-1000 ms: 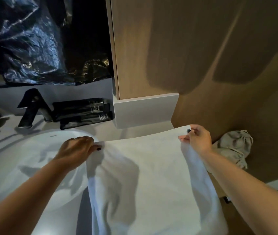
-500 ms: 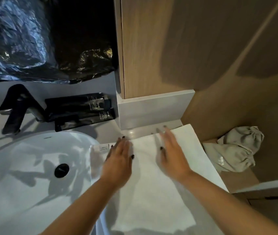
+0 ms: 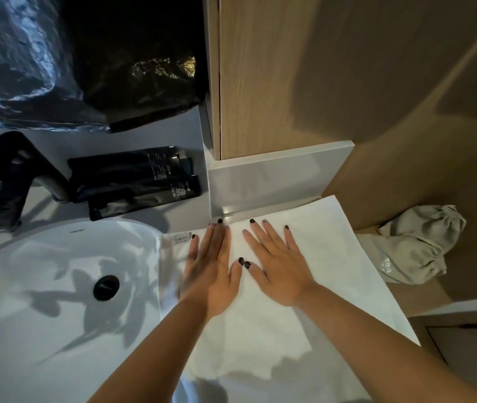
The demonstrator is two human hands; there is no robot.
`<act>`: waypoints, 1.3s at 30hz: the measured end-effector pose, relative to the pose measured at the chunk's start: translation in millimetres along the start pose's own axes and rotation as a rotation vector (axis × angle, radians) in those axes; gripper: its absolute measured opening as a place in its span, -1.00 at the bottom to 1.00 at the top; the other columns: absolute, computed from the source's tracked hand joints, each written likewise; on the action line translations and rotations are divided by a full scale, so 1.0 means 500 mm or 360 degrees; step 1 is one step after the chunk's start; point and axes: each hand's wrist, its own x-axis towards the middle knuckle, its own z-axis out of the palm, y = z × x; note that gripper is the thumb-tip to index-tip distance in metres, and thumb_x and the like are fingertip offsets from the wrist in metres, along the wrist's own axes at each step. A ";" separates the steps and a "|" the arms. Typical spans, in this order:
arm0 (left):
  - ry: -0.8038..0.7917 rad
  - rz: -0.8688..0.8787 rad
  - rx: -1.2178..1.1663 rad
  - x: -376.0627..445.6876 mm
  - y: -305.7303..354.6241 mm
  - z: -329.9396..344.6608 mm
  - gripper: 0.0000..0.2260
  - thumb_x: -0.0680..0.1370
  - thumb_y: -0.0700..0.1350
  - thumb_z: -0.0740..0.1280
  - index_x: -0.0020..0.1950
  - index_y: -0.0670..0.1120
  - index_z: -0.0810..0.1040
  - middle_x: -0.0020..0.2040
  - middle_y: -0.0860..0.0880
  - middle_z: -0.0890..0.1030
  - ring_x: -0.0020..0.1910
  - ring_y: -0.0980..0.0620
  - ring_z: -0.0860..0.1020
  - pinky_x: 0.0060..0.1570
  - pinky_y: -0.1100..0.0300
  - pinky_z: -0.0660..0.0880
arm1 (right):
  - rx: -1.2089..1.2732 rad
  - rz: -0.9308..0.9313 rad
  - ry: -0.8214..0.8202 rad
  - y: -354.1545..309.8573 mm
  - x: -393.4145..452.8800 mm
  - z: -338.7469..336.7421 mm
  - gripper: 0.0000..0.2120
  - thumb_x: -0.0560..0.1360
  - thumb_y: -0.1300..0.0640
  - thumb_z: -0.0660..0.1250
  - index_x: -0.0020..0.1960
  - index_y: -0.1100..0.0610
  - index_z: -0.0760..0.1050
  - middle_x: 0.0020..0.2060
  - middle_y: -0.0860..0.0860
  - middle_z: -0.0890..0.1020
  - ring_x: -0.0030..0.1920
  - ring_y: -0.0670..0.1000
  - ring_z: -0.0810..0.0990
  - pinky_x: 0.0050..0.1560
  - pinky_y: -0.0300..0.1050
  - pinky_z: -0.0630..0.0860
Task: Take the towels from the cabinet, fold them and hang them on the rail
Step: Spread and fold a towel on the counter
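A white towel (image 3: 342,257) lies spread flat on the counter to the right of the sink, its near end hanging over the counter's front edge. A small label shows at its far left corner. My left hand (image 3: 211,271) lies flat on the towel with straight fingers, just left of centre. My right hand (image 3: 275,266) presses flat beside it, fingers spread, the two thumbs nearly touching. Neither hand holds anything. No rail is in view.
A white oval sink (image 3: 42,286) with a black drain fills the left. A black tap (image 3: 10,175) and black toiletry tubes (image 3: 132,181) stand behind it. A wooden cabinet (image 3: 289,82) rises above the counter. A crumpled beige cloth bag (image 3: 411,245) lies right of the towel.
A second ago both hands held the towel's far corners up. They laid it on the counter, let go, and now rest flat together near its far middle.
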 end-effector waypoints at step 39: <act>0.0044 -0.0107 -0.0077 0.002 -0.006 -0.004 -0.25 0.51 0.27 -0.27 0.62 -0.09 -0.15 0.63 -0.03 -0.17 0.57 0.04 -0.29 0.52 0.05 -0.30 | 0.0117 0.0123 0.0458 0.004 0.091 -0.071 -0.68 0.41 0.34 0.26 0.10 0.07 0.57 0.07 -0.02 0.61 0.14 0.10 0.56 0.08 -0.06 0.23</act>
